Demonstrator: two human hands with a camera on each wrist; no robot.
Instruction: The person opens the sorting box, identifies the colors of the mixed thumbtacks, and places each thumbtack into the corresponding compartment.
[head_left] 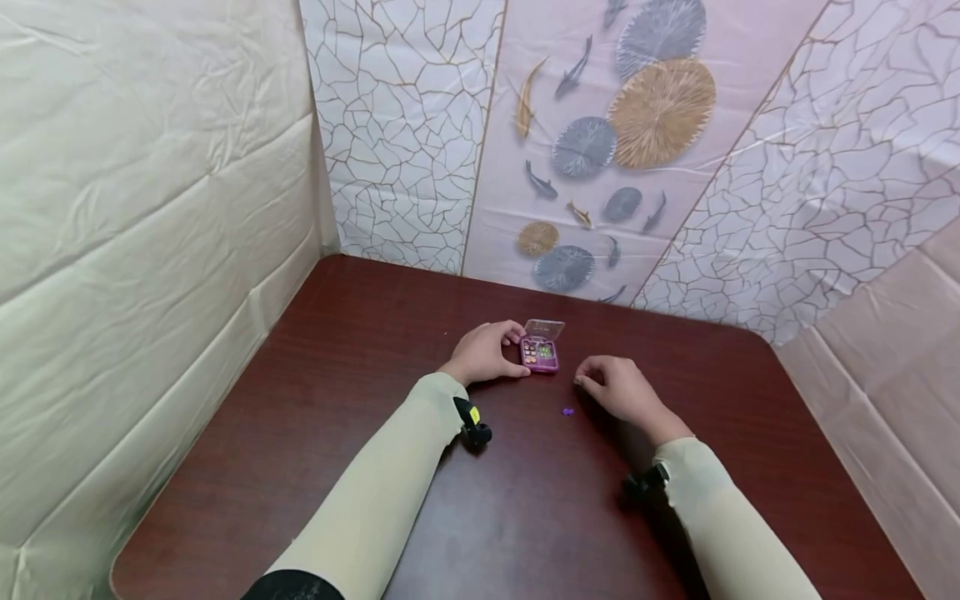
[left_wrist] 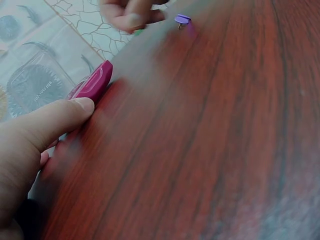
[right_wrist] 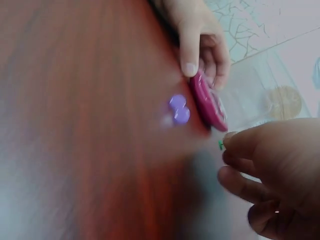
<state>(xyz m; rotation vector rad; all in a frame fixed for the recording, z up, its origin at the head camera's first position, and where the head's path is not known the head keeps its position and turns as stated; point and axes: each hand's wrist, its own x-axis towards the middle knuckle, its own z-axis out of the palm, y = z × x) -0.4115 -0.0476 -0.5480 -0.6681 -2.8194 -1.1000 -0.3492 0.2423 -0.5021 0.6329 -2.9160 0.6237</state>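
Note:
On the far half of the table stands a small magenta compartment case (head_left: 532, 366), its clear lid (head_left: 546, 328) raised. Several tiny yellowish and green pieces lie in its compartments. My left hand (head_left: 483, 353) grips the case from the left, thumb at the near edge and fingers at the far side. To the right, my right hand (head_left: 618, 387) pinches a tiny green piece (right_wrist: 221, 145) between thumb and forefinger, mostly hidden by the fingertips. Between the hands and nearer me lies a small purple piece (head_left: 567, 412) with two rounded lobes and a thin metal part (left_wrist: 180, 26) beneath.
The dark reddish-brown wooden table (head_left: 480, 533) has rounded corners. Patterned cloth with fish and round leaf shapes (head_left: 585, 146) hangs behind its far edge. Cream cloth (head_left: 150, 233) rises along the left side, and paler cloth (head_left: 892, 367) along the right.

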